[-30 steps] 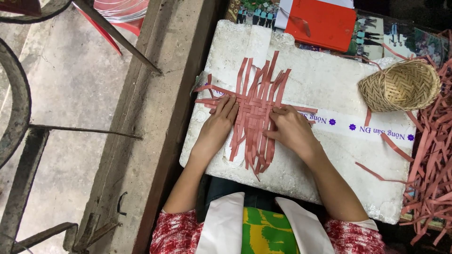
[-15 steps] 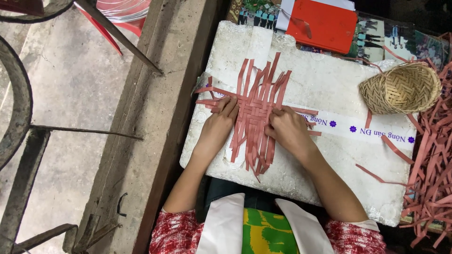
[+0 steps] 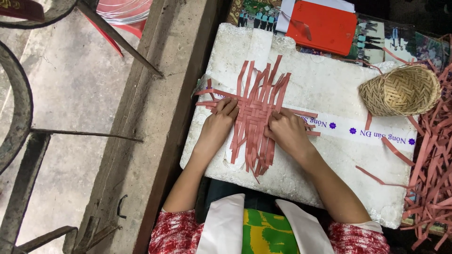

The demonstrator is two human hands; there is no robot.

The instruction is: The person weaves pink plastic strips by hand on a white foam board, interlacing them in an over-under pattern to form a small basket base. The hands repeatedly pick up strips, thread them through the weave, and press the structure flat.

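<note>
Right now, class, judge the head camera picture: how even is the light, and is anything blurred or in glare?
Head view: soft, even light on the white foam board; woven pink strip mat and both hands, left hand, right hand, sharp; no glare; dark shadow beyond the red folder; wide-lens bending at the left edge.

Bare forearms. Short red-and-white patterned sleeves (image 3: 175,231). White collar-like cloth panels (image 3: 225,225) flank a green-and-yellow printed front (image 3: 264,233). No rings or watch visible.

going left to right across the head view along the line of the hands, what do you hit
concrete ledge → left hand → woven mat of red strips → right hand → white foam board → small woven basket → loose pile of red strips
</note>
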